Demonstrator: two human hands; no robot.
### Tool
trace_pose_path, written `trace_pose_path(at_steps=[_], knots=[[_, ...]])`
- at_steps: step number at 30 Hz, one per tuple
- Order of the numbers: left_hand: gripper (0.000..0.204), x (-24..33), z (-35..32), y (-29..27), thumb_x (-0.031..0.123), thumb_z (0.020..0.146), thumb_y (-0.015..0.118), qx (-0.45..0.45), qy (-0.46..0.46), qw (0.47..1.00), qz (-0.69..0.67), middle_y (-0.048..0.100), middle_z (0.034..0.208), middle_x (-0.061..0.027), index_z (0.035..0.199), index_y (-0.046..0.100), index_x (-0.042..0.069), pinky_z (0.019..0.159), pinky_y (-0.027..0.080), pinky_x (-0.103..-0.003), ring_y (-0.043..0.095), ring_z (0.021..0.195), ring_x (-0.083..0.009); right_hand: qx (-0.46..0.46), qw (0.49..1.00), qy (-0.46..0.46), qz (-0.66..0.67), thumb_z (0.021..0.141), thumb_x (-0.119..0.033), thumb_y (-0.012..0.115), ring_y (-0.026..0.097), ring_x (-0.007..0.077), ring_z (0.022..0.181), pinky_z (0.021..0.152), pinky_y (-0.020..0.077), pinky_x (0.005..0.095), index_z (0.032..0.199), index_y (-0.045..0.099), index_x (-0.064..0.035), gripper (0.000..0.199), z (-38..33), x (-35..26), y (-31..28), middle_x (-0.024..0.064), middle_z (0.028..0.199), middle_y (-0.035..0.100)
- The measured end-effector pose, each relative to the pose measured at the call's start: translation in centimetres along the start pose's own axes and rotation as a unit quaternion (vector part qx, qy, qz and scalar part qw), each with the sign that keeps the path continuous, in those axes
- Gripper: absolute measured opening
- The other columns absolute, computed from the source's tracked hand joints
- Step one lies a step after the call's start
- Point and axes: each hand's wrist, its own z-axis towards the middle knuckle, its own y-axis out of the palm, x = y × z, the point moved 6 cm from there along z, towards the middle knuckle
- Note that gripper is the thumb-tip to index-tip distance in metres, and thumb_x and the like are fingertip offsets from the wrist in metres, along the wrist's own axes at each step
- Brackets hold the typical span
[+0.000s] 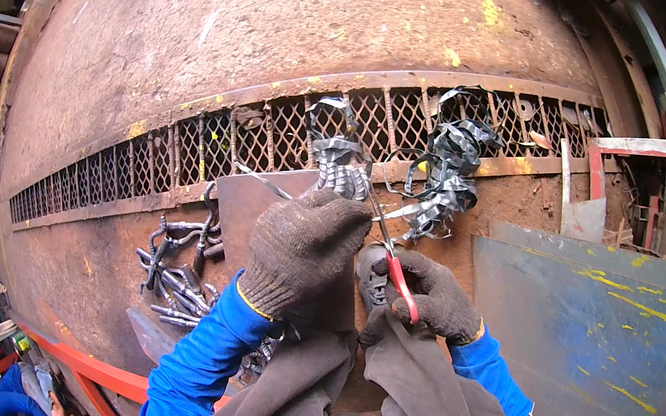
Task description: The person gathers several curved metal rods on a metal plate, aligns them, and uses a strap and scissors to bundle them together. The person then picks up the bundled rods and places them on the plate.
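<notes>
R hand (439,301): dark knit glove, blue sleeve; fingers curled shut thru red handles of tin snips (396,264). Blades point up-left twd the metal strip.
snips: red grips low, bare steel blades above; tips hidden at edge of L glove, can't tell if blades are apart or closed.
L hand (301,249): same glove type, closed tight on top of the sheet-metal plate (249,212), fingertips at the curled strip end. Thumb not visible.
plate: brown/rusty flat pc, standing up between knees, leaning away from person; upper edge just below the coil.
strip coil (339,163): shiny grey ribbon, curly, rising off plate top; touching L fingertips.
scrap tangle (448,170): more dark-grey curled offcuts, just R of the coil, lying across the mesh.
mesh frame (274,141): rusty expanded-metal grating in long frame, flat on ground, behind plate.
rebar bits (175,270): bent steel hooks/rods in a pile, L of plate, near L forearm.
shoe (375,275): grey, just under snips, partly hidden by R hand.
blue panel (594,331): painted sheet w/ yellow flecks, R side, well apart from hands.
ground (204,28): rusty-brown dirt/steel surface.
risk 1: strip edge sharp + springy; could whip or slice glove if L grip slips.
risk 2: L fingertips v. close to blades; a cut run too far could nip them.
risk 3: plate only braced by legs + 1 hand; may tip or twist under snip force, jamming blades.
risk 4: loose curls near foot, snag hazard.
</notes>
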Motion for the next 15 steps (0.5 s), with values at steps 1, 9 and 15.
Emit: trace_pose_path(at_steps=[1, 9, 15], knots=[[0.017, 0.0, 0.0, 0.0, 0.014, 0.085, 0.077, 0.002, 0.001, 1.0, 0.006, 0.072, 0.092, -0.0145, 0.101, 0.075, 0.007, 0.07, 0.056, -0.04, 0.071, 0.08, -0.0347, -0.004, 1.0, 0.006, -0.004, 0.083, -0.017, 0.08, 0.061, 0.0161, 0.116, 0.103, 0.0494, 0.0351, 0.14, 0.056, -0.0036, 0.063, -0.1, 0.1, 0.0, 0.0076, 0.128, 0.065], [0.015, -0.1, -0.2, 0.3, 0.022, 0.086, 0.073, 0.024, 0.029, 0.999, 0.035, 0.068, 0.091, -0.011, 0.099, 0.073, 0.012, 0.064, 0.053, -0.044, 0.068, 0.075, -0.0339, 0.03, 0.998, 0.037, 0.049, 0.083, -0.023, 0.08, 0.055, 0.0191, 0.128, 0.111, 0.0432, 0.0357, 0.149, 0.048, -0.0064, 0.075, -2.6, 2.8, -2.0, 0.0077, 0.141, 0.058], [0.015, 0.1, -0.1, 0.2, 0.022, 0.086, 0.074, 0.012, 0.045, 0.998, 0.04, 0.066, 0.088, -0.0107, 0.099, 0.073, 0.014, 0.063, 0.052, -0.044, 0.067, 0.074, -0.0337, 0.008, 0.999, -0.032, 0.043, 0.084, -0.02, 0.079, 0.057, 0.0177, 0.121, 0.108, 0.0455, 0.0361, 0.138, 0.058, -0.0059, 0.06, -0.5, 1.3, 0.7, 0.0074, 0.131, 0.061]])
